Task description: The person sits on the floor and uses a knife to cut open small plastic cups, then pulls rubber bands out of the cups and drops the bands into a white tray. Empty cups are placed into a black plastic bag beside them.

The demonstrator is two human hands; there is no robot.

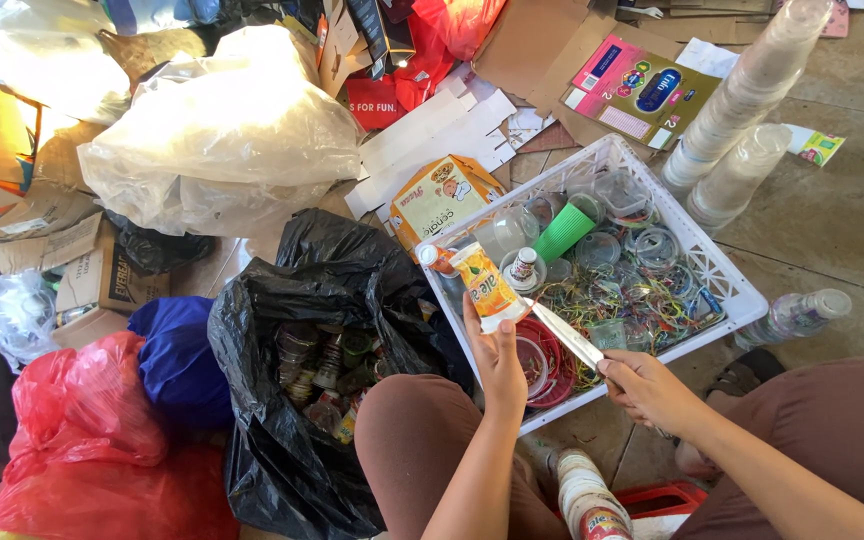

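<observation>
Crate [722,290] on floor [832,220], cups and rings inside; bag [292,400] left of crate; cup stacks [752,90] behind; bottle [792,315] right.

Bare forearms, brown trousers [422,430] — dark sandal [737,375]

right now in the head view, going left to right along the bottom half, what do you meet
red plastic bag → blue bag → black bag of cans → left hand holding an orange cup → right hand with a knife → clear plastic bottle
</observation>
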